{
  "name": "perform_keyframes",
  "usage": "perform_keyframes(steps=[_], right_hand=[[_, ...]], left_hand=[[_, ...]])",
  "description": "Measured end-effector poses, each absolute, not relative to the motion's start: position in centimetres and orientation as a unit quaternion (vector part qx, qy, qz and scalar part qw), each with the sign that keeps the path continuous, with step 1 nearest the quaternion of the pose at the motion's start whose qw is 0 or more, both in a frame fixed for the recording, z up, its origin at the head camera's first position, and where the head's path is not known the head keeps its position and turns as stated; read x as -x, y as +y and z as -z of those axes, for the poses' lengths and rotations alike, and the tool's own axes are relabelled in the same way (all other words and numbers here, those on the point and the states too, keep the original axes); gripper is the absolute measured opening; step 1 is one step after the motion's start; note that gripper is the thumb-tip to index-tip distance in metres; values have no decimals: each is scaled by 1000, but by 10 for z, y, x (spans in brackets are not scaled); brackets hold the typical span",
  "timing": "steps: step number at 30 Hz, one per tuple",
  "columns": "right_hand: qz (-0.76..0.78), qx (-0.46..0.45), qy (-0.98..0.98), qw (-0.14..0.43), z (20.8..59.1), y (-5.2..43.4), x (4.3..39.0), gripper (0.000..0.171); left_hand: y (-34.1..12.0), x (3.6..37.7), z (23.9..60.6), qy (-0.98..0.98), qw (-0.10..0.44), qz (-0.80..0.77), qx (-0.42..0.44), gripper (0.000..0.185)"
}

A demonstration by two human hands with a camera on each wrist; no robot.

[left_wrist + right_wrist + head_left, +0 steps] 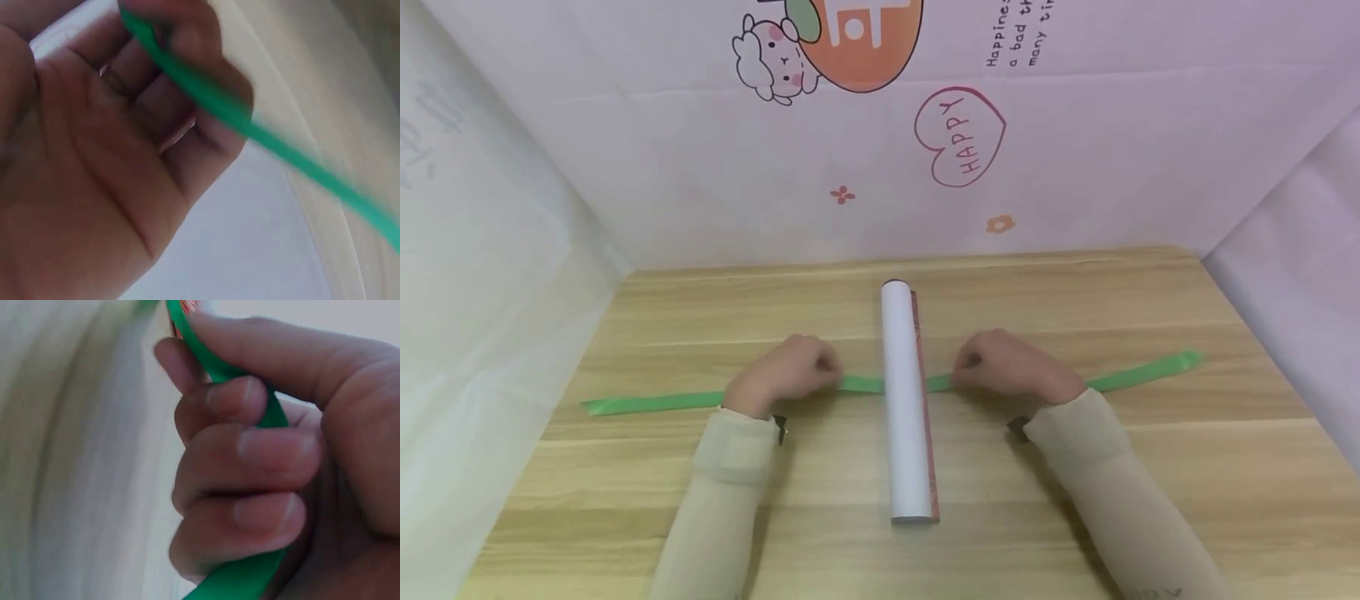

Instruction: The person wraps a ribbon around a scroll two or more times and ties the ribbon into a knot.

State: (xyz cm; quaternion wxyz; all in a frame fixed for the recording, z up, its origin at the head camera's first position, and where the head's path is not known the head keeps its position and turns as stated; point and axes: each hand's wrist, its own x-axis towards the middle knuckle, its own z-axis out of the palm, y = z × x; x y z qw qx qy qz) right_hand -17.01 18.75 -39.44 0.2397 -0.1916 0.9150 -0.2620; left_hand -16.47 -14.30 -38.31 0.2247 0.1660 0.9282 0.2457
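Item: one rolled sheet (904,400), white outside with a red edge strip (930,467) along its right side; lies lengthwise on the wood-grain table (820,542), at the middle, between the two hands. Item: one green ribbon (651,403), laid crosswise, its middle hidden beneath the roll, a tail reaching well out to either side. Left hand (786,371): fingers curled, gripping the ribbon just left of the roll; in the left wrist view the band crosses the bent fingers, blurred, with the fingertips partly cut off. Right hand (1015,364): thumb and curled fingers pinching the ribbon just right of the roll; the right wrist view shows the band threaded between thumb and fingertips. Backing: a white printed cloth (737,192) behind the table. Handling notes, by judgement: both grips are best matched in distance from the roll, so that neither side pulls it askew; the lift should be even and gentle, the band flat and untwisted where it passes underneath. A light tension suits the paper, which could dent or spring open at its loose red edge if drawn hard.
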Motion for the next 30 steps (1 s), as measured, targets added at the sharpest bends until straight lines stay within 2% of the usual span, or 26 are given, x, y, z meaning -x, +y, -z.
perform_keyframes(steps=[6,10,17,25,30], right_hand=[[262,164,915,261,385,209,169,14],[260,179,914,256,380,227,173,15],[260,175,917,244,363,257,177,19],[280,136,927,211,353,286,171,24],[268,119,939,182,346,301,166,26]], left_hand=[[-163,161,374,918,263,-259,-148,10],[-172,158,367,914,265,-269,-146,14],[-185,156,353,901,261,-303,-166,37],[-206,149,337,897,221,-350,-153,47],[-217,140,326,888,193,-389,-152,39]])
